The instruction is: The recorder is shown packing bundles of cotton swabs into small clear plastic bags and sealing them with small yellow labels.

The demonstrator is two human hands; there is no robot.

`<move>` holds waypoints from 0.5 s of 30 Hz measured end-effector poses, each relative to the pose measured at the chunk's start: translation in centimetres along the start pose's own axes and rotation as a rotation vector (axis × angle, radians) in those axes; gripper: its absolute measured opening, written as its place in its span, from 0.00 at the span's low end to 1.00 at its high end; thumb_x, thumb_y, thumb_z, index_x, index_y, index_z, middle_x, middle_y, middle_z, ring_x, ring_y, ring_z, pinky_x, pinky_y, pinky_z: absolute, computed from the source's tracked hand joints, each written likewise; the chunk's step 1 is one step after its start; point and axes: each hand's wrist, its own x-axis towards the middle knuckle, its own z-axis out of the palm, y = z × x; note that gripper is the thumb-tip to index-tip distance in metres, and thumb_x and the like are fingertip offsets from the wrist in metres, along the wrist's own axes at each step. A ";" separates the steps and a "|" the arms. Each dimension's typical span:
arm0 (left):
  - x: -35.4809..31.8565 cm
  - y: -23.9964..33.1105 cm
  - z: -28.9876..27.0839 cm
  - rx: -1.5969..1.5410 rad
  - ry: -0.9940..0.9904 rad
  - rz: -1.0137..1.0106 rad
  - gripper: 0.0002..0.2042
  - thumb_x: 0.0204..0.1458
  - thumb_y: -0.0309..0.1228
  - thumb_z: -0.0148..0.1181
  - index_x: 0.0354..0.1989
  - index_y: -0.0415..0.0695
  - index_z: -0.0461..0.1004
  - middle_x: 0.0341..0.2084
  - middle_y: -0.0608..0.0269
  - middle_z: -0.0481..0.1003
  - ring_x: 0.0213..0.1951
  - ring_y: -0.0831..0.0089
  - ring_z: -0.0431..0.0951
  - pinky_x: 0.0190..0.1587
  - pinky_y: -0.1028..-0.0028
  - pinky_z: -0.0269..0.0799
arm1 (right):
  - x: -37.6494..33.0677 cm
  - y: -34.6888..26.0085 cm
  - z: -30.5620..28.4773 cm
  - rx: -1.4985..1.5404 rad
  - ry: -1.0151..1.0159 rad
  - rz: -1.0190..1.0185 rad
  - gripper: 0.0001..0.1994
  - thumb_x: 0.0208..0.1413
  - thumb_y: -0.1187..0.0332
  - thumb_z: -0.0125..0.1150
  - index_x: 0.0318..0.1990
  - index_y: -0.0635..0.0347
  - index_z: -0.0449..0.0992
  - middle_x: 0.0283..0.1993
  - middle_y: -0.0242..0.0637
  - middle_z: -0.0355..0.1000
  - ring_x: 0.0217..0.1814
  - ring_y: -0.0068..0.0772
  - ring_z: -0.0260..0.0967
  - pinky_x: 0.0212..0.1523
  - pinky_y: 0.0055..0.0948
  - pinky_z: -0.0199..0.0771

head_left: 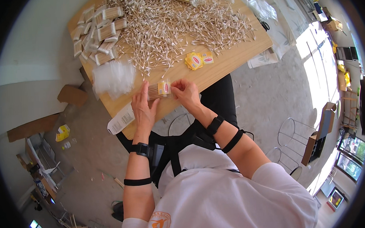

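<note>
A small clear bag of cotton swabs point(154, 91) with a yellow and white card at its right end lies near the table's front edge. My left hand point(143, 108) holds its left end, fingers on the far side and thumb on the near side. At the other end, the fingertips of my right hand point(186, 93) are pinched together on the clear edge of the bag. A short stack of yellow cards point(194, 61) sits beyond my right hand. Flat clear bags point(113, 79) are piled beyond my left hand.
Loose cotton swabs point(159, 38) cover much of the wooden table point(225, 64). Filled swab packs point(106, 32) are heaped at the far left. A white printed strip point(121, 120) overhangs the left front edge. Wire-framed stools point(291, 132) stand on the floor at right.
</note>
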 end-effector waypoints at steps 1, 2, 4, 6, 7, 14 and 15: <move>0.1 0.0 -0.1 0.000 0.003 0.007 0.29 0.45 0.24 0.67 0.59 0.46 0.68 0.56 0.57 0.70 0.55 0.55 0.68 0.59 0.61 0.62 | 0.1 0.1 -0.2 0.001 0.003 -0.006 0.06 0.52 0.74 0.62 0.34 0.67 0.77 0.23 0.35 0.74 0.19 0.21 0.69 0.22 0.23 0.69; 0.1 -0.2 -0.2 0.037 -0.034 0.023 0.30 0.44 0.24 0.68 0.60 0.47 0.68 0.57 0.58 0.70 0.56 0.55 0.68 0.60 0.61 0.61 | 0.0 0.0 -0.4 0.011 -0.043 0.039 0.06 0.52 0.74 0.62 0.36 0.67 0.77 0.25 0.33 0.74 0.22 0.19 0.68 0.24 0.21 0.68; 0.3 -0.5 -0.3 0.074 -0.067 0.043 0.30 0.44 0.24 0.68 0.60 0.47 0.68 0.58 0.59 0.69 0.56 0.55 0.67 0.60 0.61 0.60 | 0.2 -0.3 -0.7 0.021 -0.089 0.081 0.06 0.53 0.75 0.63 0.37 0.67 0.77 0.27 0.30 0.73 0.25 0.17 0.67 0.26 0.19 0.67; 0.3 -0.5 -0.4 0.090 -0.084 0.118 0.31 0.43 0.24 0.68 0.60 0.47 0.68 0.58 0.62 0.70 0.55 0.56 0.67 0.60 0.61 0.60 | 0.2 -0.1 -1.0 0.091 -0.141 0.091 0.07 0.53 0.74 0.63 0.38 0.67 0.77 0.28 0.30 0.74 0.26 0.16 0.67 0.27 0.18 0.67; 0.4 -0.5 -0.5 0.090 -0.085 0.118 0.31 0.43 0.24 0.68 0.60 0.47 0.68 0.58 0.62 0.70 0.55 0.56 0.67 0.60 0.61 0.60 | 0.3 -0.1 -1.2 0.092 -0.141 0.092 0.07 0.53 0.74 0.63 0.38 0.67 0.77 0.28 0.30 0.74 0.26 0.16 0.67 0.27 0.18 0.67; 0.6 -0.3 -0.6 0.058 -0.123 0.092 0.30 0.40 0.24 0.70 0.57 0.46 0.70 0.55 0.64 0.71 0.55 0.57 0.68 0.59 0.62 0.61 | 1.3 -0.2 -1.6 -0.019 -0.235 0.108 0.11 0.49 0.67 0.68 0.35 0.66 0.81 0.27 0.36 0.77 0.25 0.21 0.71 0.27 0.25 0.72; 0.5 -0.3 -0.6 0.064 -0.121 0.093 0.30 0.40 0.24 0.70 0.56 0.45 0.70 0.55 0.65 0.71 0.55 0.57 0.68 0.59 0.62 0.62 | 1.2 -0.3 -1.6 -0.151 -0.197 0.132 0.13 0.48 0.64 0.70 0.35 0.66 0.82 0.28 0.37 0.77 0.26 0.22 0.72 0.28 0.26 0.73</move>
